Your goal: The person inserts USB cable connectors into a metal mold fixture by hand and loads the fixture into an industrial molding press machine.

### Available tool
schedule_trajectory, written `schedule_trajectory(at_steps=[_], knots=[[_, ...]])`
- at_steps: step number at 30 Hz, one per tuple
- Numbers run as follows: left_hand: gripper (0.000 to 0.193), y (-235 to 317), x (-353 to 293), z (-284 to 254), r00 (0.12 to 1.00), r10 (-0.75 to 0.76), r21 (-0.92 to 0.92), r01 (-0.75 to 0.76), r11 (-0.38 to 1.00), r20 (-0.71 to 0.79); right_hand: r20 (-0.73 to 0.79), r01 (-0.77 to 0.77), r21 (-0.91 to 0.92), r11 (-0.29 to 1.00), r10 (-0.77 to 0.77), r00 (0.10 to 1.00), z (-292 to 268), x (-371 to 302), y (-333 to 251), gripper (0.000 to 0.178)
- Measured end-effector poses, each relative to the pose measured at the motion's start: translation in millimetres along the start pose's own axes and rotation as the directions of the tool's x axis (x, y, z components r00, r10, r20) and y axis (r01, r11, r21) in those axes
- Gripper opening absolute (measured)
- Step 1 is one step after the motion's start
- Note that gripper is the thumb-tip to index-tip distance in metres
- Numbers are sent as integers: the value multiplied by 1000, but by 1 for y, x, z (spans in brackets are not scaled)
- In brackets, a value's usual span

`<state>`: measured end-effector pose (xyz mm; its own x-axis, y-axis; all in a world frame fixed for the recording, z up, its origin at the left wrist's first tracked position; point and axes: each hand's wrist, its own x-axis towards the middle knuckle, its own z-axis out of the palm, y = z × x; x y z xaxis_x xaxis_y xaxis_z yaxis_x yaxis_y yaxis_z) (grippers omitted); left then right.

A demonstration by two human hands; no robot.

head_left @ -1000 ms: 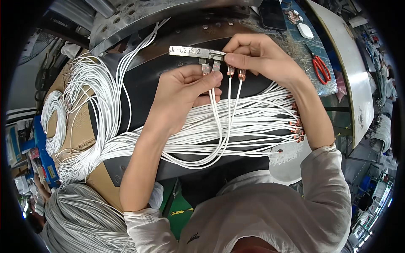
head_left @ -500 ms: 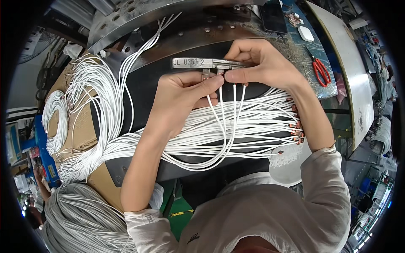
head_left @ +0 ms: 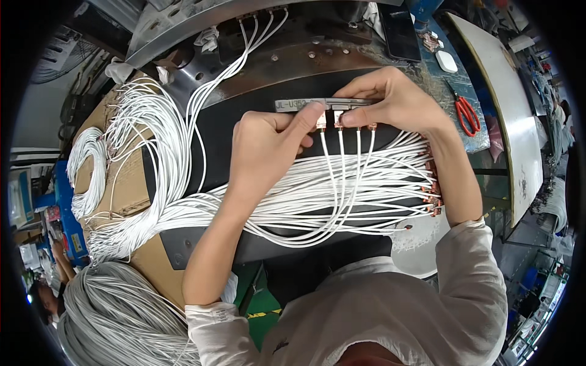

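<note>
A narrow engraved metal bar (head_left: 285, 105) is held up level in front of me. Several white wires (head_left: 343, 158) hang from its lower side, with copper-coloured terminals (head_left: 322, 124) at the bar. My left hand (head_left: 264, 146) is closed, its thumb pressed on the bar's front beside the leftmost terminal; its other fingers are curled underneath. My right hand (head_left: 397, 104) pinches the bar's right part, thumb in front over a terminal and fingers behind. Below both hands, a thick bundle of white wires (head_left: 287, 183) lies across a black mat, its copper ends toward the right.
Red-handled pliers (head_left: 466, 114), a white rounded case (head_left: 447, 61) and a dark phone (head_left: 400, 36) lie at the far right. A metal machine (head_left: 293, 58) stands beyond the mat, with wires running up to it. A grey cable coil (head_left: 122, 311) sits at lower left.
Both hands and the bar have shifted right and slightly down in view. My left thumb has moved up onto the bar's face. Wire ends at the machine now show more fully.
</note>
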<state>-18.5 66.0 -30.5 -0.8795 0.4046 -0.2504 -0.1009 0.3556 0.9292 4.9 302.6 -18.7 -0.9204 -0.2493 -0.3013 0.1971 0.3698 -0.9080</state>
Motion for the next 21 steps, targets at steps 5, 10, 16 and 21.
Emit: schedule_trajectory(at_steps=[5,10,16,21], knots=[[25,31,-4,-15,988,133,571,-64,819,-80,2,405,-624,669,-516,856,-26,34,20,29],[18,1,64,-18,462,886,851,-475,223,26,-398,200,-693,693,-599,695,-42,116,-3,24],[15,1,124,7,497,866,954,-229,195,-58,-400,444,-601,664,-731,552,-77,180,11,19],[11,2,126,-7,551,834,939,-270,211,-29,-248,370,-838,402,-884,397,-73,171,5,18]])
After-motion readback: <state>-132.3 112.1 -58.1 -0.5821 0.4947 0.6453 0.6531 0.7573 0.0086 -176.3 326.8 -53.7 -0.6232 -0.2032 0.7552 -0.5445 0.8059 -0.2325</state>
